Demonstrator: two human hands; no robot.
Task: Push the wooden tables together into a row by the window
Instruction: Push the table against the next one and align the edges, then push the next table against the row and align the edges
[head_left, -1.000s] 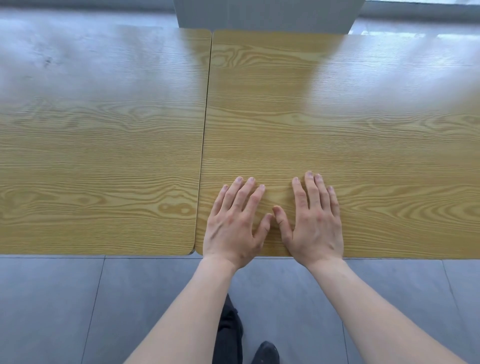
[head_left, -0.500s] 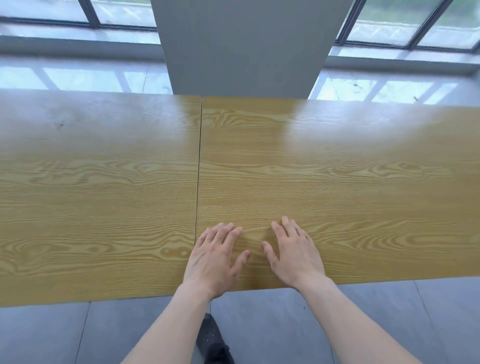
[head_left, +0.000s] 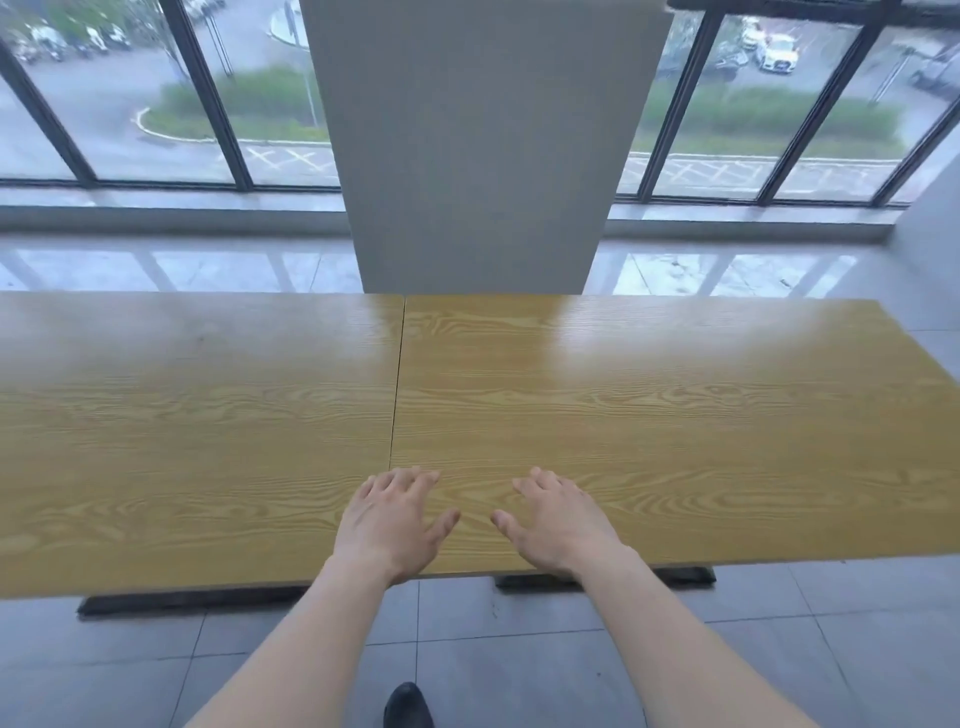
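Two wooden tables stand side by side before the window (head_left: 156, 104), just short of a grey pillar (head_left: 478, 145). The left table (head_left: 197, 441) and right table (head_left: 675, 431) meet along a thin seam (head_left: 397, 384), edges flush as far as I can see. Both hands lie flat with fingers spread on the right tabletop near its front edge: left hand (head_left: 392, 525) just beside the seam, right hand (head_left: 561, 525) a little apart. The joining looks essentially done; whether more tables remain out of view cannot be told.

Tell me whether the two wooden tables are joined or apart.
Joined: left table and right table meet edge to edge, only a thin seam between.
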